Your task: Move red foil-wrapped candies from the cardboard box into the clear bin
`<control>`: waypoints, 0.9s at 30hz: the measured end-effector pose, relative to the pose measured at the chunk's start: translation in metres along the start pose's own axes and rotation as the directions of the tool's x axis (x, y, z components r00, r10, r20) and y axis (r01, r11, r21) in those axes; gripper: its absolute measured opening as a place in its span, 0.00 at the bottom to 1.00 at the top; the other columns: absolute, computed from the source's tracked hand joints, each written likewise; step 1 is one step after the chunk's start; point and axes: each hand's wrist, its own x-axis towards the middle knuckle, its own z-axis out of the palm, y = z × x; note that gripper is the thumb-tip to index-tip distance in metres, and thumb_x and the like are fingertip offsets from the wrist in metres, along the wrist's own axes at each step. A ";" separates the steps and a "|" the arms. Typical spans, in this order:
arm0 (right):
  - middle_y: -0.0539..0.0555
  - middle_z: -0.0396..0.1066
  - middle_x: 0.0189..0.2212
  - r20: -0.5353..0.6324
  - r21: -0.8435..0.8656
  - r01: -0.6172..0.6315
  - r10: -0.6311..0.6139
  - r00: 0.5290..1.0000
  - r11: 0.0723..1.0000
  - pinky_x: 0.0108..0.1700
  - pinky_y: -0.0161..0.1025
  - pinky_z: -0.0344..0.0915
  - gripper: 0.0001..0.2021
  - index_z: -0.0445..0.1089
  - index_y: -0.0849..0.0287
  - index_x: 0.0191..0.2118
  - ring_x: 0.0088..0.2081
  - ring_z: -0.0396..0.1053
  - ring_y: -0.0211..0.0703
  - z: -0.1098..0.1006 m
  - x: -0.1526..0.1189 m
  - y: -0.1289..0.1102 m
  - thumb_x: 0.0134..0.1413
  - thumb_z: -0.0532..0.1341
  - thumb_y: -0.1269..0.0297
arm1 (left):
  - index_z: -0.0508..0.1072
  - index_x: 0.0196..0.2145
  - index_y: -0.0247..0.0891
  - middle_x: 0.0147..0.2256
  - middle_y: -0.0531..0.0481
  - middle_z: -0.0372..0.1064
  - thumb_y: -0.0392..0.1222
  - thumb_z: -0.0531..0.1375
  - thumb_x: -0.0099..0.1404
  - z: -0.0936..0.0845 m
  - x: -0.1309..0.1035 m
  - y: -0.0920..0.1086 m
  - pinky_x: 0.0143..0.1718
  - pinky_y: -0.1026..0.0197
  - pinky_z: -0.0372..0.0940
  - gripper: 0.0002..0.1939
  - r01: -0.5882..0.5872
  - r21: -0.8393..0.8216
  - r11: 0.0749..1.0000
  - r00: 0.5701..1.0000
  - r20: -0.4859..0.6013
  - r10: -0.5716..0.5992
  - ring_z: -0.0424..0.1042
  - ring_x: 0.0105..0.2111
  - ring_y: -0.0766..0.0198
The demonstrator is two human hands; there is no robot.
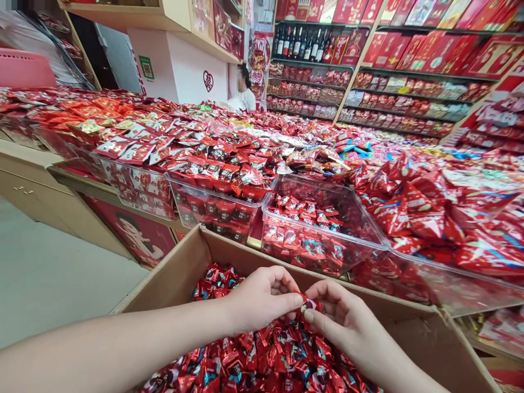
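Observation:
Over an open cardboard box [241,256], my left hand [266,300] and my right hand [344,314] meet at one red wrapped candy [310,305]. Thumb and fingers of each hand pinch an end of its wrapper. Below them, loose wrapped candies [262,357] in red foil with blue and white marks fill the box. Just beyond the box, a clear plastic bin [327,232] holds similar candies, heaped lower than in its neighbours.
Clear bins of red packets [216,164] run along the counter. Larger red pouches [429,213] are piled at the right. Shelves behind hold bottles [301,46] and red gift boxes [426,52]. One person [245,90] is at the back; another person's sleeve [28,43] shows upper left.

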 end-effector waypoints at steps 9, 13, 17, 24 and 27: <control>0.53 0.66 0.32 -0.360 -0.496 0.302 -0.509 0.782 0.814 0.30 0.36 0.63 0.12 0.61 0.55 0.40 0.30 0.65 0.41 -0.040 0.002 -0.077 0.47 0.57 0.62 | 0.61 0.31 0.35 0.26 0.50 0.65 0.49 0.50 0.56 -0.001 -0.002 0.006 0.25 0.65 0.57 0.13 0.058 -0.126 0.990 0.998 -0.025 -0.062 0.64 0.22 0.71; 0.53 0.67 0.31 -0.178 -0.601 0.246 -0.428 0.886 0.760 0.33 0.37 0.63 0.14 0.62 0.59 0.39 0.32 0.65 0.42 -0.072 0.052 -0.106 0.44 0.59 0.63 | 0.61 0.29 0.34 0.25 0.51 0.64 0.48 0.50 0.56 0.000 -0.003 0.005 0.27 0.64 0.57 0.12 0.071 -0.048 0.996 0.997 -0.021 -0.072 0.64 0.22 0.71; 0.51 0.68 0.29 0.214 -0.641 0.180 -0.051 0.975 0.746 0.31 0.34 0.62 0.12 0.64 0.62 0.38 0.30 0.65 0.39 -0.081 0.105 -0.099 0.42 0.58 0.70 | 0.60 0.29 0.34 0.25 0.52 0.63 0.46 0.51 0.56 0.000 -0.004 0.002 0.27 0.63 0.58 0.11 0.061 0.023 0.998 0.998 -0.012 -0.060 0.63 0.22 0.71; 0.50 0.70 0.28 0.334 -0.693 0.177 0.094 0.938 0.699 0.29 0.31 0.61 0.11 0.66 0.62 0.34 0.30 0.66 0.39 -0.068 0.126 -0.073 0.39 0.59 0.72 | 0.61 0.29 0.35 0.25 0.52 0.64 0.47 0.52 0.54 -0.004 0.000 -0.011 0.27 0.63 0.59 0.12 0.054 0.086 0.995 0.998 0.024 -0.056 0.63 0.22 0.70; 0.50 0.70 0.31 0.286 -0.748 0.165 0.087 0.954 0.643 0.29 0.30 0.61 0.14 0.66 0.61 0.38 0.31 0.66 0.39 -0.067 0.123 -0.075 0.39 0.60 0.70 | 0.62 0.28 0.35 0.25 0.52 0.64 0.48 0.52 0.54 -0.003 0.001 -0.016 0.27 0.63 0.59 0.12 0.061 0.108 0.992 0.997 0.034 -0.065 0.64 0.23 0.70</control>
